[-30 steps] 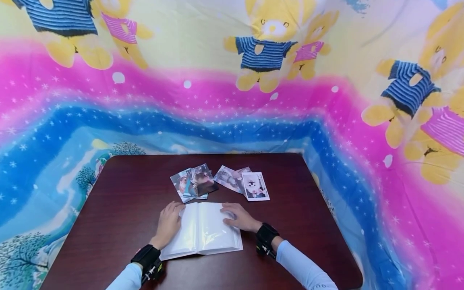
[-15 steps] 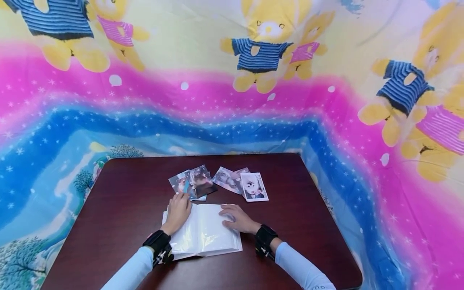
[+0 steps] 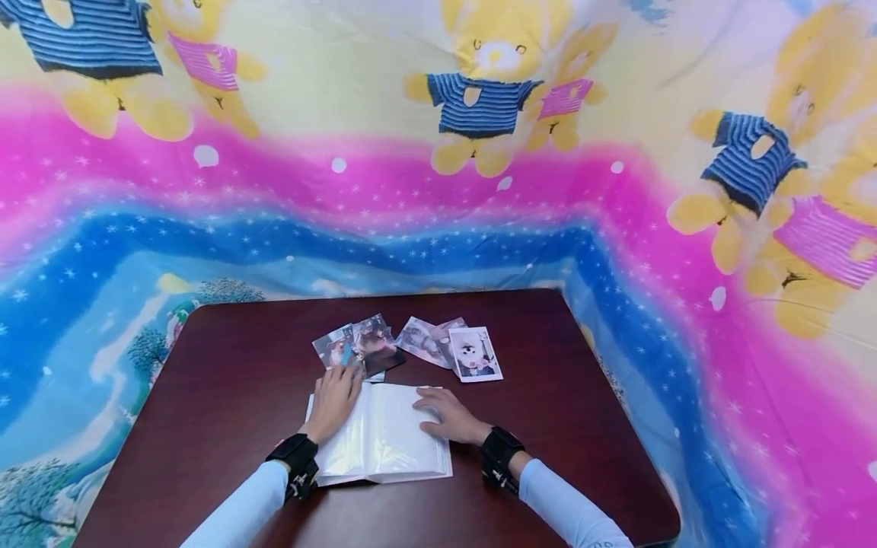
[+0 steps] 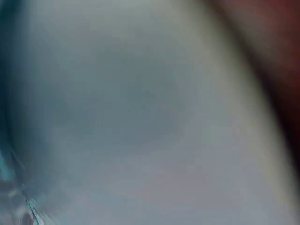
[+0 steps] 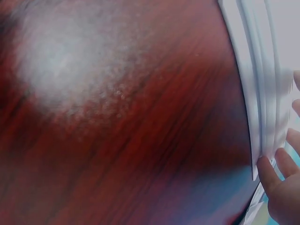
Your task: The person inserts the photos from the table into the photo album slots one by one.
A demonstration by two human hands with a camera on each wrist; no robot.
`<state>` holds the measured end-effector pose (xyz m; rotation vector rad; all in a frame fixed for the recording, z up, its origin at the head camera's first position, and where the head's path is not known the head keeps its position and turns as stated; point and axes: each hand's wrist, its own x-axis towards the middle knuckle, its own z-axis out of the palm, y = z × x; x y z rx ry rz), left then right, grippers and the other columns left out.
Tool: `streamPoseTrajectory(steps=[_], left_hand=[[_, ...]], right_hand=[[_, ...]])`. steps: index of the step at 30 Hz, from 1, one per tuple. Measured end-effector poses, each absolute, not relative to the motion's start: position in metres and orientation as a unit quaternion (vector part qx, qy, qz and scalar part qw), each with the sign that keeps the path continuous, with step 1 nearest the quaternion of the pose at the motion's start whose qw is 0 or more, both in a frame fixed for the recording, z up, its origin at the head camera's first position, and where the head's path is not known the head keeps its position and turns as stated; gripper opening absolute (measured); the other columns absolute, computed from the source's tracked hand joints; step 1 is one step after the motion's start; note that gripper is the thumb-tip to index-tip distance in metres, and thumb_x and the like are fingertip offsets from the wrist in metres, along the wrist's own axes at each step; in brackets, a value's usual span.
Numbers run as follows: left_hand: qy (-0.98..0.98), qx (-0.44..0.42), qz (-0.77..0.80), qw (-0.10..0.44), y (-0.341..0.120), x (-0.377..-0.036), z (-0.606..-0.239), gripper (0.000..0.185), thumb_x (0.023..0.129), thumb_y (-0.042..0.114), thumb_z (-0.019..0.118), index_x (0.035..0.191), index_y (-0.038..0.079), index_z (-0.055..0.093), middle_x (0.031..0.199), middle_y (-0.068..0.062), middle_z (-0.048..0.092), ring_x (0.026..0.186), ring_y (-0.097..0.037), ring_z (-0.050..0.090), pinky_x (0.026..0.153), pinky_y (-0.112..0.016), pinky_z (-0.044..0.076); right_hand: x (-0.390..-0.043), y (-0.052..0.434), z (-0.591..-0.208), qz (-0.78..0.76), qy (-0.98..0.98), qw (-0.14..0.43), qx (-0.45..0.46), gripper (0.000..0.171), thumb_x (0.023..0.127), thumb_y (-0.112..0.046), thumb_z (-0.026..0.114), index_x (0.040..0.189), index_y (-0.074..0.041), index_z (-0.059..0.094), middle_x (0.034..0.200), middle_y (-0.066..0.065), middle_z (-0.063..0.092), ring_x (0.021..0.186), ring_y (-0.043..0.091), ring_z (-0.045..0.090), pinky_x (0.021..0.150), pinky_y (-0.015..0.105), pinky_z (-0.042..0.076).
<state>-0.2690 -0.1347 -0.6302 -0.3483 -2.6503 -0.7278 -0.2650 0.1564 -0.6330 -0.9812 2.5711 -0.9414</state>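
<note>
A white photo album (image 3: 384, 441) lies open on the dark wooden table (image 3: 233, 396), its clear sleeves showing. My left hand (image 3: 337, 399) rests flat on the left page, fingertips at the album's far edge, close to a pile of photos (image 3: 358, 348). On the right page my right hand (image 3: 445, 415) lies flat with straight fingers. The right wrist view shows the album's stacked page edges (image 5: 262, 93) and my fingertips (image 5: 276, 168) touching them. A pale blur fills the left wrist view, so I make out nothing there.
A second group of photos (image 3: 448, 348), topped by a white-bordered portrait (image 3: 474, 354), lies just beyond the album to the right. A bright bear-print cloth (image 3: 479, 190) hangs behind and around the table. The table's left part is bare wood.
My left hand slid from the album's left edge forward onto the left page, toward the photo pile. The right hand stayed on the right page.
</note>
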Motion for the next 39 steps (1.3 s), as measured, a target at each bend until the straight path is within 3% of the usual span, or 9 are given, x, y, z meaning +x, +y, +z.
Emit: streamPoseTrajectory(steps=[6,12,16,20,24,27,31,34,39], left_hand=[[-0.930,-0.220,-0.192,0.221,-0.140,-0.265,-0.634,0.024,0.094,0.011,0.063,0.116,0.002,0.067,0.109,-0.017,0.064,0.102,-0.037,0.059,0.086,-0.056,0.042],[-0.939,-0.245,-0.160,0.181,-0.142,-0.266,-0.624,0.022,0.088,0.010,0.065,0.110,0.004,0.068,0.099,-0.015,0.062,0.090,-0.036,0.059,0.080,-0.054,0.042],[-0.954,-0.213,-0.161,0.138,-0.136,-0.274,-0.616,0.016,0.086,0.012,0.066,0.100,0.006,0.070,0.092,-0.012,0.063,0.084,-0.033,0.059,0.070,-0.049,0.041],[-0.942,-0.160,-0.272,0.115,-0.122,-0.286,-0.603,0.006,0.084,0.008,0.065,0.085,0.003,0.068,0.077,-0.008,0.062,0.067,-0.026,0.059,0.055,-0.041,0.042],[-0.928,-0.087,-0.350,0.091,-0.111,-0.301,-0.598,0.021,0.088,0.014,0.063,0.070,0.005,0.055,0.065,-0.008,0.053,0.058,-0.025,0.053,0.053,-0.040,0.041],[-0.932,0.029,-0.360,0.024,-0.104,-0.313,-0.596,0.032,0.091,0.027,0.063,0.077,-0.001,0.057,0.083,-0.023,0.057,0.082,-0.041,0.058,0.070,-0.053,0.045],[-0.917,0.157,-0.363,-0.048,-0.093,-0.325,-0.595,0.055,0.092,0.035,0.063,0.115,-0.015,0.058,0.127,-0.040,0.046,0.122,-0.057,0.039,0.095,-0.069,0.033],[-0.907,0.201,-0.365,-0.060,-0.085,-0.331,-0.597,0.074,0.091,0.037,0.065,0.131,-0.021,0.043,0.135,-0.045,0.035,0.128,-0.059,0.029,0.098,-0.070,0.030],[-0.893,0.261,-0.361,-0.062,-0.075,-0.338,-0.601,0.092,0.086,0.039,0.074,0.138,-0.022,0.027,0.132,-0.046,0.034,0.126,-0.056,0.031,0.096,-0.068,0.033]], right_hand=[[-0.268,0.164,-0.627,-0.311,0.885,0.104,-0.331,0.038,0.094,-0.018,0.068,0.132,-0.011,0.063,0.152,0.010,0.042,0.138,0.030,0.034,0.111,0.050,0.030],[-0.267,0.166,-0.629,-0.318,0.883,0.125,-0.322,0.039,0.095,-0.016,0.068,0.133,-0.014,0.062,0.154,0.007,0.039,0.140,0.028,0.031,0.113,0.050,0.026],[-0.266,0.165,-0.629,-0.323,0.881,0.134,-0.318,0.038,0.095,-0.016,0.067,0.133,-0.015,0.062,0.155,0.006,0.038,0.141,0.028,0.030,0.113,0.050,0.026],[-0.264,0.163,-0.629,-0.320,0.880,0.136,-0.325,0.039,0.095,-0.017,0.067,0.134,-0.015,0.061,0.155,0.007,0.037,0.141,0.029,0.030,0.113,0.051,0.027],[-0.263,0.160,-0.632,-0.316,0.879,0.138,-0.331,0.040,0.095,-0.017,0.066,0.135,-0.016,0.061,0.156,0.007,0.037,0.141,0.028,0.030,0.113,0.051,0.027],[-0.262,0.158,-0.634,-0.312,0.879,0.142,-0.332,0.040,0.095,-0.016,0.067,0.135,-0.017,0.061,0.156,0.006,0.037,0.141,0.028,0.030,0.113,0.050,0.026],[-0.261,0.156,-0.634,-0.305,0.880,0.144,-0.333,0.040,0.095,-0.014,0.067,0.134,-0.017,0.061,0.156,0.005,0.036,0.142,0.027,0.029,0.114,0.049,0.026],[-0.260,0.155,-0.633,-0.308,0.880,0.143,-0.332,0.039,0.095,-0.014,0.067,0.134,-0.016,0.062,0.156,0.005,0.037,0.142,0.027,0.029,0.115,0.049,0.025],[-0.260,0.156,-0.635,-0.305,0.879,0.134,-0.342,0.040,0.094,-0.013,0.068,0.133,-0.014,0.062,0.156,0.007,0.037,0.142,0.028,0.031,0.114,0.049,0.026]])
